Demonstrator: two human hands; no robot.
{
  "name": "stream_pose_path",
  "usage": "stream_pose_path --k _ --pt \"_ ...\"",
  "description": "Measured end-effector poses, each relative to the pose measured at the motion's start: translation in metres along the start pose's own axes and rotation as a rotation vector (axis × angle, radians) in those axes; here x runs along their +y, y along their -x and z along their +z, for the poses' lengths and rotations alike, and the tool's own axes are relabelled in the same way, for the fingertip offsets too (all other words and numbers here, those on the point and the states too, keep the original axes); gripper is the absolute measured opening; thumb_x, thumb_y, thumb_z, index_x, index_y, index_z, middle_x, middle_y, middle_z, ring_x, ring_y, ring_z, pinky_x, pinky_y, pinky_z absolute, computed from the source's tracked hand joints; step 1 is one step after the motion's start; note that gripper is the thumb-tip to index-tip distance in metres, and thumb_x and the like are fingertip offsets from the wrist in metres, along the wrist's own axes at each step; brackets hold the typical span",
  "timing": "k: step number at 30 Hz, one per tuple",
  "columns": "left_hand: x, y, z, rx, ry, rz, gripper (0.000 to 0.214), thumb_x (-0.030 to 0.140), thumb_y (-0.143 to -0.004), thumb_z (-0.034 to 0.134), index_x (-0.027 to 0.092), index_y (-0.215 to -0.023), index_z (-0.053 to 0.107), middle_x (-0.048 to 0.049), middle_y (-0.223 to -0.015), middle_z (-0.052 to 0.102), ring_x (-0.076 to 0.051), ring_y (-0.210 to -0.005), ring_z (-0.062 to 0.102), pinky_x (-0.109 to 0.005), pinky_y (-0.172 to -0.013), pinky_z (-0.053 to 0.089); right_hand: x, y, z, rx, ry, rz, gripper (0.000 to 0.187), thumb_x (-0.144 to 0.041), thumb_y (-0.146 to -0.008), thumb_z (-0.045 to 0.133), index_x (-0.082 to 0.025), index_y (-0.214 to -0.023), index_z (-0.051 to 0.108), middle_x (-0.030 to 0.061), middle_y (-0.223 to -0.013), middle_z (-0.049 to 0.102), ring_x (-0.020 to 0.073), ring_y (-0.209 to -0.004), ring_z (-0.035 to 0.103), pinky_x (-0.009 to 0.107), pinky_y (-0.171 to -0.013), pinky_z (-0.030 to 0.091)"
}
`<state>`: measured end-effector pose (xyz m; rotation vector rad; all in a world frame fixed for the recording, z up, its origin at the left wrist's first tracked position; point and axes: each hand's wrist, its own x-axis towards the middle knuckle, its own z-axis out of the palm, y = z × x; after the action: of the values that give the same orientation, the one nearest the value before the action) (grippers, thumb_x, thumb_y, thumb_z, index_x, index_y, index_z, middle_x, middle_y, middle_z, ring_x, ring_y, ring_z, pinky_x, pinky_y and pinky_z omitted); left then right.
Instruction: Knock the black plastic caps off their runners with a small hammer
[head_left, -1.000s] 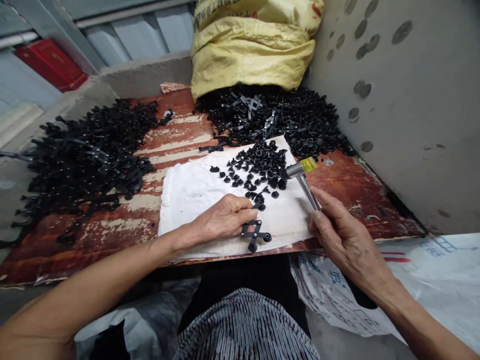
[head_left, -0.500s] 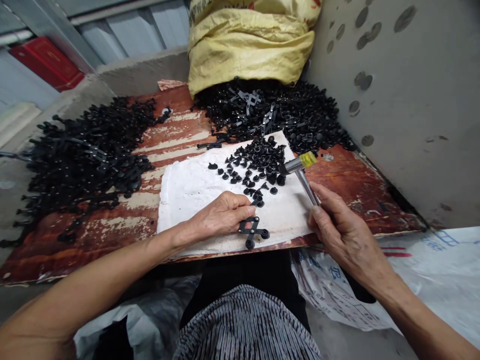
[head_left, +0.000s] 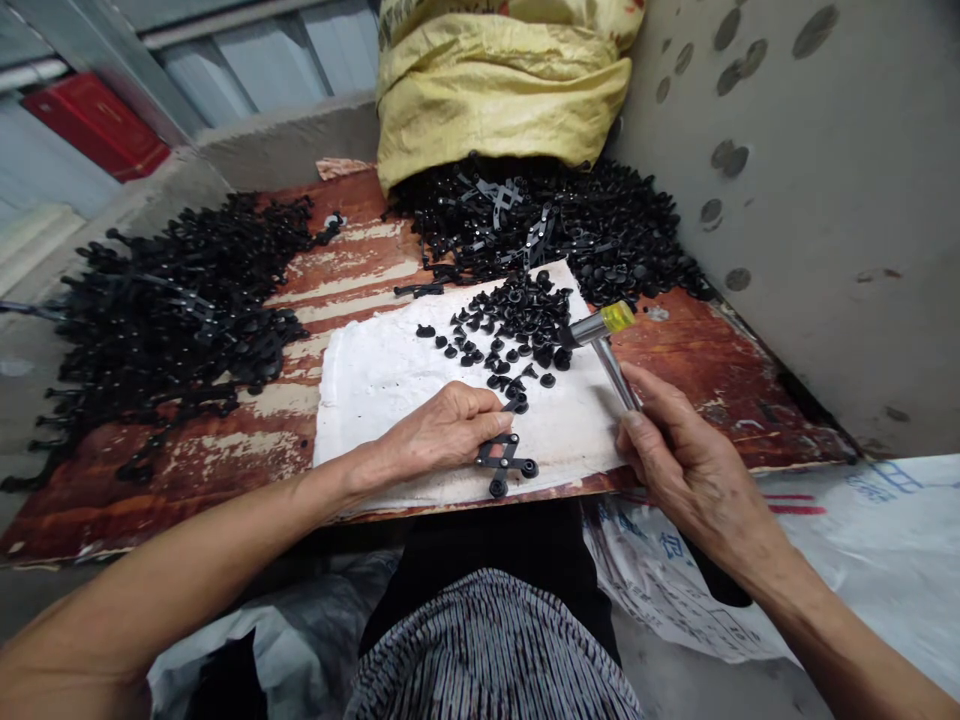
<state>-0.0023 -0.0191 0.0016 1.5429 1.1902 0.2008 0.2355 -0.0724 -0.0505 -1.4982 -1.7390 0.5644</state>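
My left hand rests on a white cloth, fingers pressed on a small black cross-shaped plastic part near the cloth's front edge. My right hand grips the metal handle of a small hammer with a yellow and a black face; its head hovers over a heap of small black caps lying on the cloth.
The cloth lies on a worn red wooden board. A big pile of black parts covers the board's left, another pile spills from a yellow sack at the back. A grey wall stands right; a printed bag lies below.
Almost nothing differs: both hands, the cross part and the hammer keep their places; only the view shifted slightly.
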Motion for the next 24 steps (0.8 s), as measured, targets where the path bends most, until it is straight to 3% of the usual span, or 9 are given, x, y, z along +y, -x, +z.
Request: stream_pose_path --k 5,9,16,20,24 --pt "0.001 -0.004 -0.004 0.016 -0.122 0.041 0.033 0.030 -0.088 0.051 0.016 -0.058 0.053 0.0048 -0.050 0.042 -0.005 -0.045 0.032 -0.021 -0.044 0.023 0.002 0.001 0.002 0.011 0.009 -0.027 0.047 -0.031 -0.097 0.045 -0.016 -0.140 0.051 0.0167 -0.127 0.067 0.0289 -0.109 0.068 0.049 -0.093 0.055" --pt "0.000 -0.007 -0.010 -0.021 -0.196 0.067 0.032 0.029 -0.085 0.051 0.017 -0.055 0.049 0.0041 -0.048 0.044 -0.006 -0.042 0.033 -0.022 -0.042 0.021 0.004 0.000 0.002 -0.002 0.038 -0.034 0.046 -0.030 -0.097 0.046 -0.020 -0.141 0.050 0.0142 -0.126 0.068 0.0282 -0.106 0.070 0.047 -0.089 0.057" --pt "0.008 -0.005 -0.016 -0.038 -0.257 0.043 0.033 0.023 -0.082 0.051 0.019 -0.050 0.043 0.0050 -0.046 0.041 -0.006 -0.040 0.030 -0.023 -0.042 0.019 0.005 -0.001 -0.001 -0.051 0.070 -0.128 0.045 -0.025 -0.096 0.046 -0.019 -0.140 0.052 0.0126 -0.137 0.062 0.0272 -0.122 0.061 0.048 -0.100 0.051" --pt "0.011 -0.011 -0.019 -0.086 -0.288 0.078 0.030 0.021 -0.081 0.051 0.017 -0.052 0.050 0.0052 -0.044 0.039 -0.006 -0.040 0.029 -0.024 -0.042 0.019 -0.007 0.007 -0.005 -0.077 0.085 -0.183 0.046 -0.024 -0.098 0.046 -0.024 -0.143 0.049 0.0095 -0.138 0.061 0.0259 -0.121 0.062 0.048 -0.101 0.051" --pt "0.009 -0.014 -0.020 -0.100 -0.297 0.083 0.028 0.022 -0.081 0.051 0.017 -0.053 0.053 0.0046 -0.045 0.040 -0.007 -0.041 0.030 -0.024 -0.042 0.019 -0.028 0.017 -0.013 -0.079 0.117 -0.311 0.057 -0.014 -0.096 0.047 -0.028 -0.150 0.039 0.0075 -0.138 0.062 0.0232 -0.117 0.065 0.039 -0.096 0.056"
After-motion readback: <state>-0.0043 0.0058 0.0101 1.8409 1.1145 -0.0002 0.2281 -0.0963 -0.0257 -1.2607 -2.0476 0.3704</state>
